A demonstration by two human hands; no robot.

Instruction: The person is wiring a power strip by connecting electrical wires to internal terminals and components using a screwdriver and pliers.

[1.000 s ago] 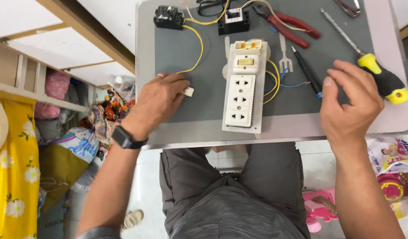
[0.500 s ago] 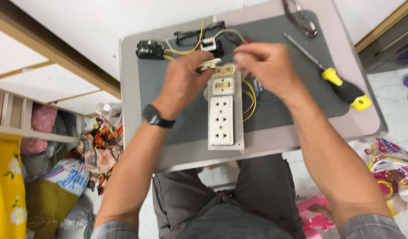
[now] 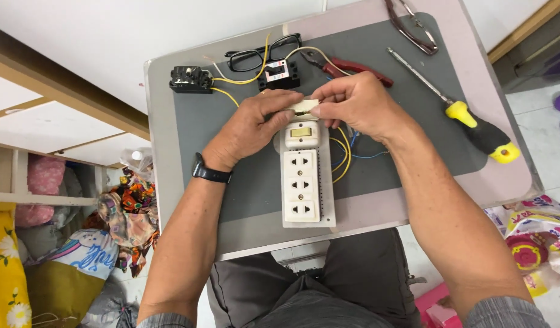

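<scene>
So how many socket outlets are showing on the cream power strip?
3, in a column on the cream power strip: top, middle, bottom. The hands cover the strip's upper end, so more may be hidden.

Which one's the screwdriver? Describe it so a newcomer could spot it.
On the grey mat covering the small table, look to the right of both hands. The screwdriver lies diagonally there, with a long metal shaft and a yellow and black handle; the red-handled pliers nearby are shorter.

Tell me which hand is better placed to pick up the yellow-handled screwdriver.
Right. The right hand is on the screwdriver's side; the left hand would have to cross over it. Both currently pinch the small cream part.
</scene>
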